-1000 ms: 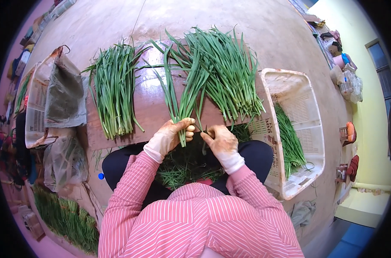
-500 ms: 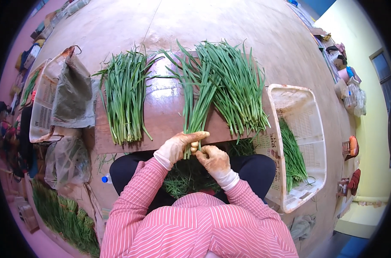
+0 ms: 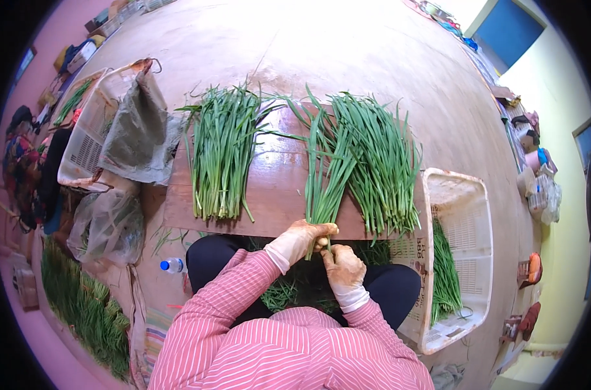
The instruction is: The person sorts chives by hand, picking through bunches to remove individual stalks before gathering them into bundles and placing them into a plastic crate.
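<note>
My gloved left hand is closed around the stem ends of a small bunch of garlic chives, whose leaves lie forward across the brown board. Just right of it and lower, my gloved right hand pinches the lower end of a chive stem below the left fist. Both gloves are pale and stained. One pile of chives rests on the board's left part. A larger pile covers its right part, with the held bunch's leaves against it.
Right of the board stands a white plastic crate with more chives in it. At the left are another crate draped with a grey cloth, a clear plastic bag and a blue-capped bottle. Many chives lie lower left.
The whole view has shifted, with board, piles and crates now lower and further right. My left hand keeps its grip on the bunch; my right fingers now pinch at a stem end just under it.
</note>
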Demonstrator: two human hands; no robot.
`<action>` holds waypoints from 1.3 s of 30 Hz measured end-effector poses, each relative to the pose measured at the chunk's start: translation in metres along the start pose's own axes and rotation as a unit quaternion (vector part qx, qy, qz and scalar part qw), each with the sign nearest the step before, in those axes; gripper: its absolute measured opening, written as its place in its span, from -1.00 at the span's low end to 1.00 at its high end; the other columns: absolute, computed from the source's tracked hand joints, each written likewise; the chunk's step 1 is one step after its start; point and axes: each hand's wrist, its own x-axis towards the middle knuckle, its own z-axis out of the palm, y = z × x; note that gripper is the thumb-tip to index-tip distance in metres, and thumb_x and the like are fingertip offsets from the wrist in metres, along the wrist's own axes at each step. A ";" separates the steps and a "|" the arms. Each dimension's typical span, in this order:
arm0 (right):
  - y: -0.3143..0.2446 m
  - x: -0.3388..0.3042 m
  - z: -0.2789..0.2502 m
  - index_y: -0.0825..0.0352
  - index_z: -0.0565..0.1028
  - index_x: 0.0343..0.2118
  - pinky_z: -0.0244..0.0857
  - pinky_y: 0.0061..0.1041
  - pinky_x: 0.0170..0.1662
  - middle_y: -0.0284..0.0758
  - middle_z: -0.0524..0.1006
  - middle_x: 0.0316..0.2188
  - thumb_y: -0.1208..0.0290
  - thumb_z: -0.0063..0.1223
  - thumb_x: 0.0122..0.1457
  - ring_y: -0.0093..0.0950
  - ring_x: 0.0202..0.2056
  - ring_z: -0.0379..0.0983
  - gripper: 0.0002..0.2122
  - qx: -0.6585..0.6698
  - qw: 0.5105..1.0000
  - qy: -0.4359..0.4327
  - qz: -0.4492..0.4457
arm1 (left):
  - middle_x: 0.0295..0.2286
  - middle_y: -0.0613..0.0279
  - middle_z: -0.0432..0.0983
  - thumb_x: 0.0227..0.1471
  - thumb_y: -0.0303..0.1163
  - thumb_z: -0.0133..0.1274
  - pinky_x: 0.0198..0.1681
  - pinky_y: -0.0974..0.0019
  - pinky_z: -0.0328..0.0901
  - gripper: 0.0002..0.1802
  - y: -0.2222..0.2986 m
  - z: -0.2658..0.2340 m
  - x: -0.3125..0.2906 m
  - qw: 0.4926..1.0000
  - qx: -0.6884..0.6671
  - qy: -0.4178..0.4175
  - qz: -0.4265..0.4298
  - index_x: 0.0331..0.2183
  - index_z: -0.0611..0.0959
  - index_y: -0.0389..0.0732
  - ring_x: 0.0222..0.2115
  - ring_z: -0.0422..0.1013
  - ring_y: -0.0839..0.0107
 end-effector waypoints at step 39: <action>0.022 0.008 0.009 0.37 0.45 -0.18 0.33 -0.61 -0.37 -0.38 0.53 -0.49 0.31 0.16 0.12 -0.59 -0.47 0.45 -0.71 0.428 0.787 -0.436 0.083 | -0.48 0.36 0.46 -0.04 -0.26 0.22 -0.36 0.43 0.34 -0.61 0.019 0.001 -0.011 0.982 -0.133 -0.112 0.077 -0.17 0.55 -0.21 -0.46 0.39 0.57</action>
